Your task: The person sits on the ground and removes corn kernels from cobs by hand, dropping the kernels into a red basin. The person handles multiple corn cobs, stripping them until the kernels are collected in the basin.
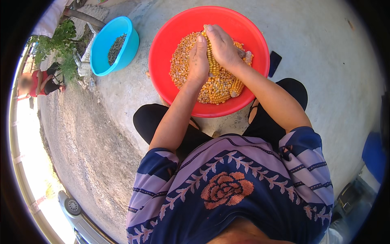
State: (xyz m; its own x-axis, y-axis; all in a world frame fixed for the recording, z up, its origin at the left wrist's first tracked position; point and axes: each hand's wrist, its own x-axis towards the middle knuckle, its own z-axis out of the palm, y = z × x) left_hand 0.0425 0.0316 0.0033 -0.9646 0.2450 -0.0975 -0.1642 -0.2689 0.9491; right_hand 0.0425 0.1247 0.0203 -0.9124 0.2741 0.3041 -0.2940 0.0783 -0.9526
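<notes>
Between my two palms is an ear of dried yellow corn (pixel 212 56), most of its kernel rows still on it. My left hand (pixel 199 61) presses along its left side with the thumb up. On the other side, my right hand (pixel 224 47) wraps the upper part, fingers pointing away from me. Both are over a large red plastic basin (pixel 161 48). Loose corn kernels (pixel 182 61) fill its bottom. More corn ears (pixel 237 87) lie among them near the front right. A pale cob end (pixel 248 58) shows beside my right wrist, partly hidden.
A light blue basin (pixel 99 52) holding dark dried pieces (pixel 116 48) stands on the concrete floor (pixel 320 61) to the left. A black phone (pixel 274 64) lies just right of the red basin. Farther left are a seated person (pixel 39 82), a leafy plant (pixel 58 39) and a parked car (pixel 76 216).
</notes>
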